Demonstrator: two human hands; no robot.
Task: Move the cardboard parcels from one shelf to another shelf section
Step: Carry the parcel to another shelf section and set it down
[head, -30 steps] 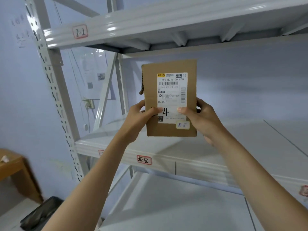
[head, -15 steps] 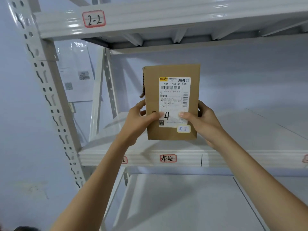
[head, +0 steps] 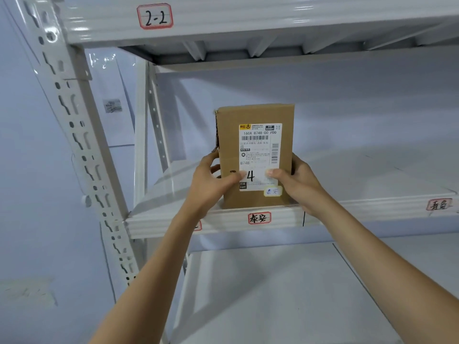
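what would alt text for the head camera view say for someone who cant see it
Two bare hands, left hand and right hand, hold an upright cardboard parcel with a shipping label at the front edge of a white metal shelf, directly above a red-bordered handwritten tag. A tag reading 2-2 marks the beam above.

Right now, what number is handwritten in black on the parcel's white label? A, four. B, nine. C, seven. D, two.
A: a large black 4 sits low on the shipping label of the cardboard parcel, between the thumbs of the left hand and the right hand.
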